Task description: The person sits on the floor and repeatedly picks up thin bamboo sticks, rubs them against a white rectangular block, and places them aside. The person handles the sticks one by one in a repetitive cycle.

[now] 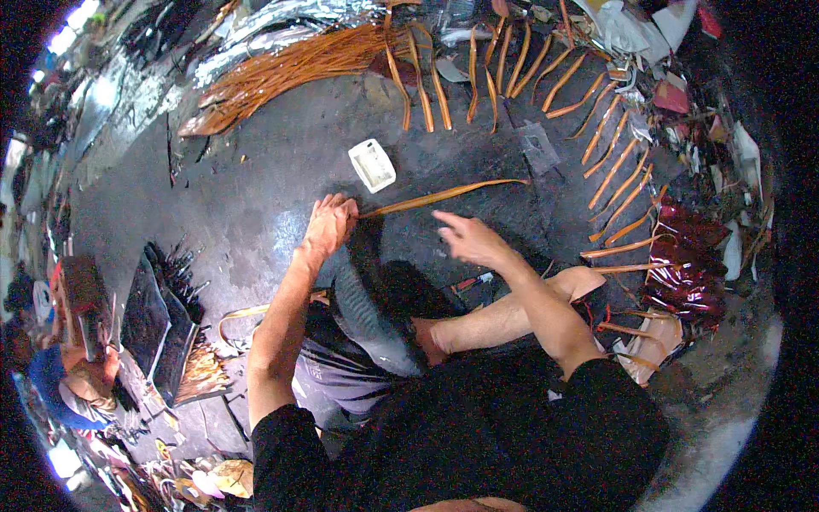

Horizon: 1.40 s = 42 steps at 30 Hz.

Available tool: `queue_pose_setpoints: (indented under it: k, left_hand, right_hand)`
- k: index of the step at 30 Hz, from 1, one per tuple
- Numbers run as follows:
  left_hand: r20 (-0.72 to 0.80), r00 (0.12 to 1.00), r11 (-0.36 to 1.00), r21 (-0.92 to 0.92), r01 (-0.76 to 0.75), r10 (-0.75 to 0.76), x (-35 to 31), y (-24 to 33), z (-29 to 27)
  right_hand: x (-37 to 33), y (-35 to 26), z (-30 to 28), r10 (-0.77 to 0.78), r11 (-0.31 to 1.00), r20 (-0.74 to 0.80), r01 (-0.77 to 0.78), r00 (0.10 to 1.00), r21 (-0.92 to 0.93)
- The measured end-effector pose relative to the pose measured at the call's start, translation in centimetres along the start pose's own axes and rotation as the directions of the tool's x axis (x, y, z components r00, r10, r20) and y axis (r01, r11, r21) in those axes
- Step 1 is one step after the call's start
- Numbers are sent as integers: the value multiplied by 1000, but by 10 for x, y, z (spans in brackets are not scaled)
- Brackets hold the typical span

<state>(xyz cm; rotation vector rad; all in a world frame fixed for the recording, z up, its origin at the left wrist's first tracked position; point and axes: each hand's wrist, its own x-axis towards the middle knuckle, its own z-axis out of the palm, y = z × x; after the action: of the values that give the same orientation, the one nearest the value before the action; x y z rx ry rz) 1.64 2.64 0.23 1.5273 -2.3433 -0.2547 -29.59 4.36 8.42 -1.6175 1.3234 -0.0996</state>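
Observation:
My left hand [331,224] is closed over the near end of a long, glossy orange-brown strip [435,197], beside the top of a dark, curved, ribbed piece [363,299]. The strip runs to the right and tapers to a thin tip. Just below it, my right hand [469,239] has its index finger stretched out and holds nothing. A gap shows between those fingers and the strip. Beyond my left hand sits a small white rectangular dish [373,165]; what it holds is unclear.
Several similar strips [610,171] lie in an arc at the far right. A bundle of long brown strips [281,72] lies at the back. Dark folded sheets [158,324] stand at left, near another person [81,384]. A dark red glossy bag [687,264] lies at right.

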Motion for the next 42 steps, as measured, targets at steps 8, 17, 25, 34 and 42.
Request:
queue_pose_setpoints:
  k: [8,17,25,34,42]
  left_hand:
    - [551,834,410,-768,492,30,62,81,-160]
    - [-92,978,502,-865,16,-189,255,120,-254]
    - [-538,798,722,-662,-201,-271,357,17,-229]
    - [228,759,457,-680,572,-610,295,-141,77]
    - [-33,895,820,-416,393,-446,222,-82,12]
  right_hand:
    - [-32,59,-28,39,923,-130,14,991,384]
    - [-29,51,-40,-73,877,-351,227,934,423]
    - [-9,65,-43,-101,905,-410,255,906,341]
    - [3,55,-44,-103,917,-289,204,952,343]
    - [12,76,-38,-76,931,-344,190,936,311]
